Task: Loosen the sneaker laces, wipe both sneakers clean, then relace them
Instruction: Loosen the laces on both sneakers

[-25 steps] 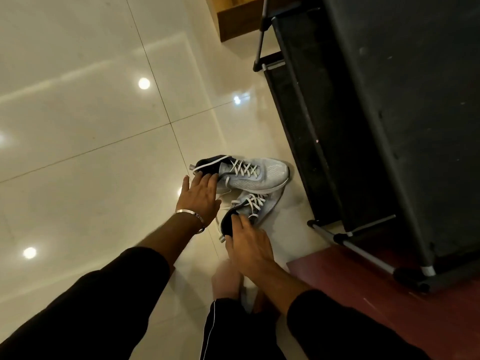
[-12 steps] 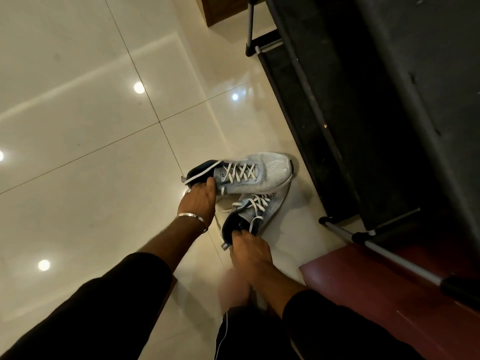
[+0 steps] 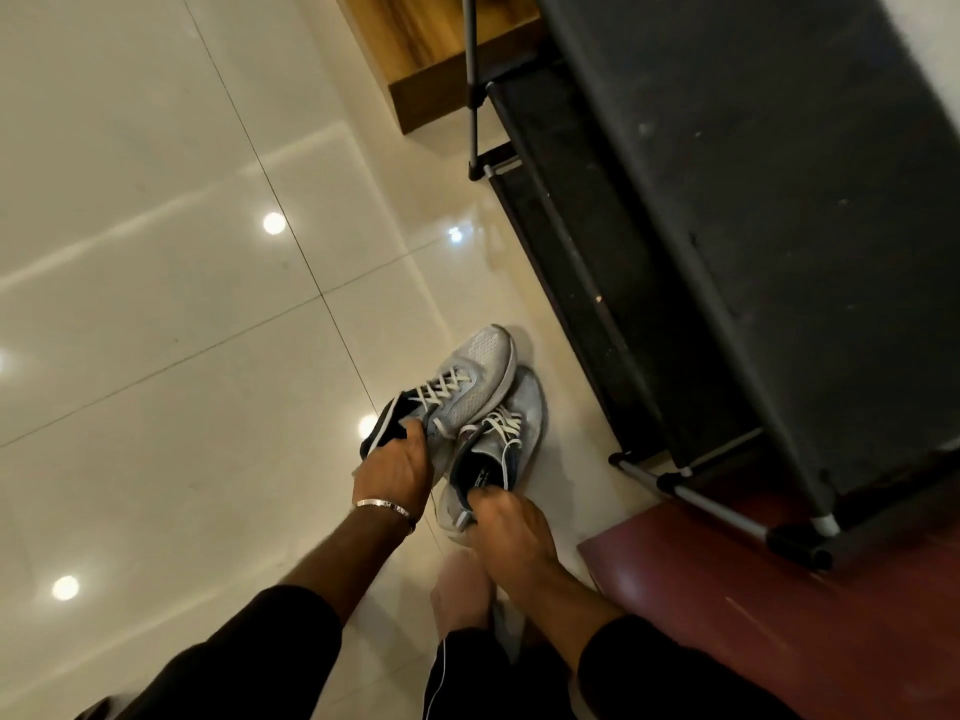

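Two grey sneakers with white laces and dark collars are held side by side just above the glossy tiled floor, toes pointing away from me. My left hand (image 3: 396, 471), with a metal bangle on the wrist, grips the dark heel collar of the left sneaker (image 3: 470, 374). My right hand (image 3: 506, 522) grips the heel of the right sneaker (image 3: 511, 439), fingers hooked inside its collar. Both sneakers are laced and tilted, with their toes low.
A black fabric shoe rack (image 3: 727, 241) on metal tubes stands close on the right. A dark red mat (image 3: 753, 615) lies under its near corner. A wooden cabinet base (image 3: 431, 65) sits at the top. Pale glossy tiles (image 3: 156, 304) stretch to the left. My bare foot (image 3: 460, 595) is below my hands.
Both hands went from resting beside the sneakers to gripping their heels. The sneakers have swung round from pointing right to pointing away, and their heels have come up.
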`<state>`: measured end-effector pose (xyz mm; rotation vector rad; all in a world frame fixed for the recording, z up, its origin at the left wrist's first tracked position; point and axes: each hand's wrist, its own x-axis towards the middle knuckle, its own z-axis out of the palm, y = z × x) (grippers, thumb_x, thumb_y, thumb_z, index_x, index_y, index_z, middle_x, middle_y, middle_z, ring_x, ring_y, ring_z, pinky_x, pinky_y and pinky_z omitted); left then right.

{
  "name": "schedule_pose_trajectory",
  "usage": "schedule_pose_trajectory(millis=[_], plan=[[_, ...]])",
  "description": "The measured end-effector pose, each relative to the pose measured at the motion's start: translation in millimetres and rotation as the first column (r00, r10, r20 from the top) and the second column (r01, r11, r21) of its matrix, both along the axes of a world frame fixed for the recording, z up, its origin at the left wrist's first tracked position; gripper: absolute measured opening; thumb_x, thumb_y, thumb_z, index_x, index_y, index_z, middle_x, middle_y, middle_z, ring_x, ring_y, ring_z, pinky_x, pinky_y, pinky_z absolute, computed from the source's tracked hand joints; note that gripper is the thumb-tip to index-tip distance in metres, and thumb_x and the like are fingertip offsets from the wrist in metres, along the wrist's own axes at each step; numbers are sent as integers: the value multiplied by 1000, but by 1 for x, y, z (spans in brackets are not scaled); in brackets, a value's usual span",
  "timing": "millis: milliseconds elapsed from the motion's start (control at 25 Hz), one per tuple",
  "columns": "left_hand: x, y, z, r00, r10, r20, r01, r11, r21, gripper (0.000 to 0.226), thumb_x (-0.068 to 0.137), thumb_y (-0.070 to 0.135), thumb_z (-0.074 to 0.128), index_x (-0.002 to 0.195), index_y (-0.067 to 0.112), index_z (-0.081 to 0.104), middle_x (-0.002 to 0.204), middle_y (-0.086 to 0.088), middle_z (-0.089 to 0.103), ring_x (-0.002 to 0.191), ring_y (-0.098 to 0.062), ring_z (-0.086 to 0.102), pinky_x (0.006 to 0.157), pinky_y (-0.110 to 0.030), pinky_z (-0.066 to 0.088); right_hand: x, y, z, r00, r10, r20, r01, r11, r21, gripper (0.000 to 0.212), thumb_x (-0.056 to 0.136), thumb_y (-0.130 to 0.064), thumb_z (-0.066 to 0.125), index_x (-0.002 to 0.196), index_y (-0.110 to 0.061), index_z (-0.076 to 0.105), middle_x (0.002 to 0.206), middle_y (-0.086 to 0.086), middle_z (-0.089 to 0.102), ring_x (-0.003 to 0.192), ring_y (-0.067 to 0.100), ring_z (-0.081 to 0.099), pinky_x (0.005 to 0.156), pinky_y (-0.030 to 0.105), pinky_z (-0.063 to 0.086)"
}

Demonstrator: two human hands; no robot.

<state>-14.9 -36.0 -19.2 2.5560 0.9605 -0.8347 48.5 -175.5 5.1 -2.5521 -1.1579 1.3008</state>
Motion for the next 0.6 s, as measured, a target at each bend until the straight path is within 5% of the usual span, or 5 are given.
schedule_pose_trajectory(millis=[400,600], plan=[[4,-38,174,995,70,-73,-65,996,69,42,96,11,47,133,1,32,104,-14,71,90,-33,71,70,-44,60,3,-15,164,1000,-9,-2,9,1000,-2,20,88,-12,56,108,-11,61,112,11,64,102,33,63,84,37,49],[13,-53,261,994,105,-29,-103,991,87,42,99,13,45,137,3,31,111,-11,70,99,-27,71,74,-35,56,-1,-26,247,999,-44,24,43,999,26,21,88,-13,54,108,-11,61,113,12,64,103,35,62,85,39,48]])
